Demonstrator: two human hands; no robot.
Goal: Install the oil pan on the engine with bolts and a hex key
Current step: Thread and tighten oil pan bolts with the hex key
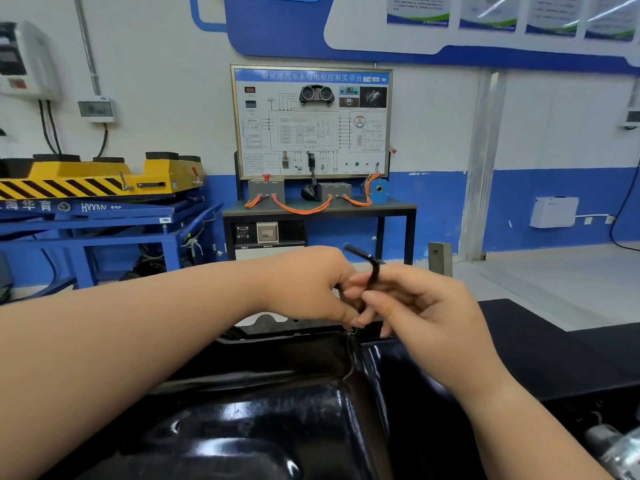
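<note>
Just above the far rim of the glossy black oil pan [277,420], one L-shaped black hex key [373,268] stands nearly upright. Its short arm points up and to the left, and its lower end goes down to a single small bolt [352,330] at the rim. Both hands pinch it: the left hand [308,285] has its fingertips curled on the lower shaft, and the right hand [422,306] grips just under the bend.

Behind stands one training board [311,123], titled in Chinese "新能源汽车永磁电机控制实训台". Under it a dark surface [391,206] carries two grey boxes [266,190] linked by orange cables [301,210]. At the left, a blue lift table [104,211] reads "华育" and letters beginning "HY", the rest unclear. It bears a yellow platform [86,178] with black stripes.
</note>
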